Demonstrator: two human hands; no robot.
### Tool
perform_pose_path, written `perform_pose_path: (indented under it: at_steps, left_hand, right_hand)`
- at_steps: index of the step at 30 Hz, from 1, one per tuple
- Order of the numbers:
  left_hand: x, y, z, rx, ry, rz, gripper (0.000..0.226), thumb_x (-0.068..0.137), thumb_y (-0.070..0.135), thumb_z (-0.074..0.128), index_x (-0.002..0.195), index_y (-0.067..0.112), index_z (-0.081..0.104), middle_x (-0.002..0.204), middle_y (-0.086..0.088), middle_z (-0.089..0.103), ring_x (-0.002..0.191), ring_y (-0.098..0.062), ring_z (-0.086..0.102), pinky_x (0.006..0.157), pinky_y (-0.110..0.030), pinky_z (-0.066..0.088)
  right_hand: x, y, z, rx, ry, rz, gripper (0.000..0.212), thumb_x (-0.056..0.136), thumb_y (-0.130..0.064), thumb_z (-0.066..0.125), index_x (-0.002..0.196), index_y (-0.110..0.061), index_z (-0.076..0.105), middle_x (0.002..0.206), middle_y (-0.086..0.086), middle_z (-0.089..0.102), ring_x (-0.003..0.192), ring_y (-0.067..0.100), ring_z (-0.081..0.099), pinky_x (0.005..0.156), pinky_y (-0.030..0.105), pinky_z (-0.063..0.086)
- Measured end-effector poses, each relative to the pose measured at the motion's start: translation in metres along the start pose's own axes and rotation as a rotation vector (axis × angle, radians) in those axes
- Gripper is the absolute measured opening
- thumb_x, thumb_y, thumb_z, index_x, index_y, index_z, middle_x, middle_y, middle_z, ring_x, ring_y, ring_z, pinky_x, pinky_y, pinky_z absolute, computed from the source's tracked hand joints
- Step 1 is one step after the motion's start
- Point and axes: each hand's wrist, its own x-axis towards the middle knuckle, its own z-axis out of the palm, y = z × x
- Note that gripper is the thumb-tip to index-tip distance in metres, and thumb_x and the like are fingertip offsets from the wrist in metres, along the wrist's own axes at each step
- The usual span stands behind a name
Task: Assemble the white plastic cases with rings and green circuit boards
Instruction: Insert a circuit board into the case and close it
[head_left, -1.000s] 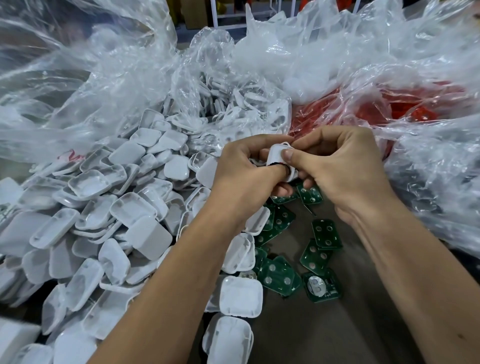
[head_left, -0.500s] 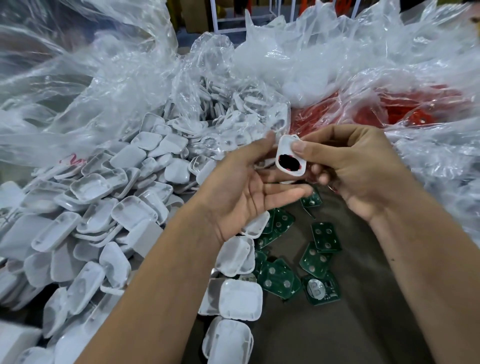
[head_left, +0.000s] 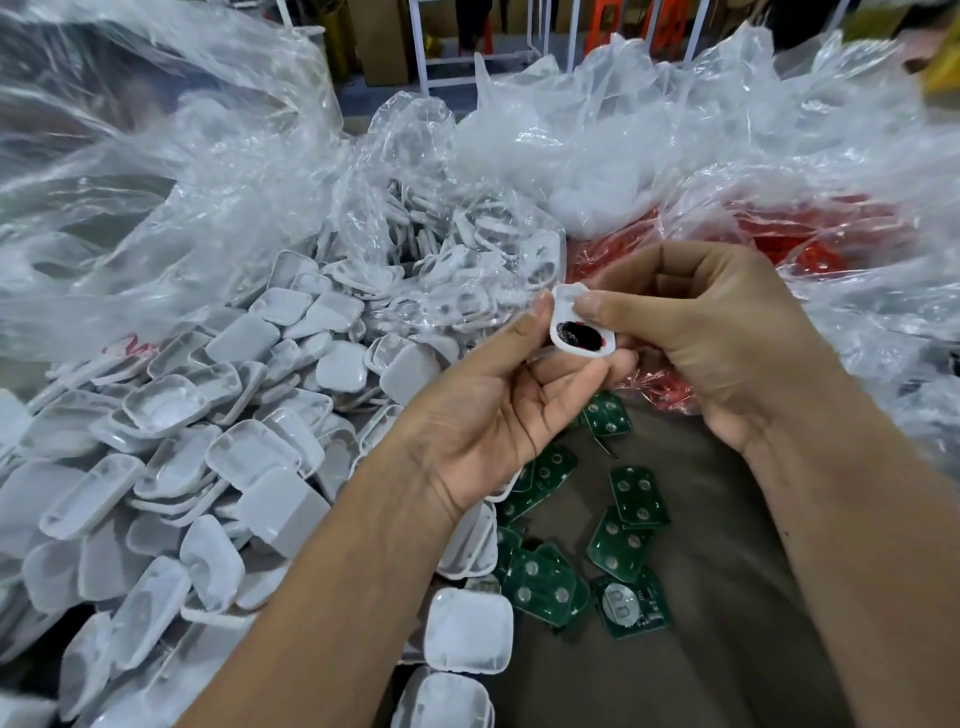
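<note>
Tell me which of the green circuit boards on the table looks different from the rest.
The green circuit board lying nearest the camera, at the bottom right of the group: it shows a large round silver disc, while the others show only small silver dots.

A brown surface carries white cases heaped at nine o'clock, green circuit boards centrally, plastic bags at twelve.

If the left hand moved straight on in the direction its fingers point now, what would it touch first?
Probably the right hand: the left hand points right and up, its fingertips already at the white case both hold. Depth is unclear.
</note>
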Motion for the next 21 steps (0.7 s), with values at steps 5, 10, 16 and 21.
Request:
perform_pose_path:
  at_steps: [5, 10, 16, 21]
  left_hand:
    - [0.004, 0.001, -0.003, -0.020, -0.001, 0.043, 0.048, 0.089, 0.033, 0.068, 0.128, 0.006, 0.066, 0.108, -0.022, 0.076, 0.091, -0.028, 0.078, 0.074, -0.030, 0.065]
    - [0.007, 0.005, -0.004, -0.094, 0.037, 0.103, 0.071, 0.089, 0.026, 0.068, 0.153, 0.007, 0.043, 0.109, -0.022, 0.070, 0.087, -0.024, 0.074, 0.085, -0.029, 0.062]
    - [0.008, 0.007, -0.007, -0.096, 0.096, 0.143, 0.067, 0.088, 0.024, 0.068, 0.149, 0.003, 0.049, 0.108, -0.020, 0.068, 0.087, -0.020, 0.072, 0.084, -0.028, 0.062]
    - [0.008, 0.008, -0.004, -0.145, 0.119, 0.180, 0.058, 0.083, 0.020, 0.070, 0.137, 0.007, 0.052, 0.100, -0.025, 0.072, 0.083, -0.028, 0.077, 0.074, -0.030, 0.064]
  right_hand:
    - [0.000, -0.003, 0.003, -0.277, 0.110, -0.423, 0.007, 0.092, -0.017, 0.080, 0.090, -0.010, 0.077, 0.075, -0.002, 0.074, 0.062, 0.010, 0.070, 0.060, 0.021, 0.054]
    - [0.000, 0.003, 0.005, -0.623, -0.024, -0.714, 0.026, 0.105, -0.022, 0.060, 0.092, -0.012, 0.081, 0.082, -0.005, 0.070, 0.089, 0.023, 0.064, 0.082, 0.039, 0.048]
    - [0.004, 0.009, 0.009, -0.655, -0.075, -0.742, 0.030, 0.105, -0.019, 0.059, 0.090, -0.008, 0.082, 0.083, 0.001, 0.072, 0.089, 0.025, 0.064, 0.079, 0.043, 0.049]
    - [0.004, 0.004, 0.018, -0.499, -0.012, -0.639, 0.039, 0.108, -0.021, 0.051, 0.085, -0.008, 0.080, 0.072, -0.003, 0.071, 0.071, 0.009, 0.069, 0.071, 0.028, 0.050]
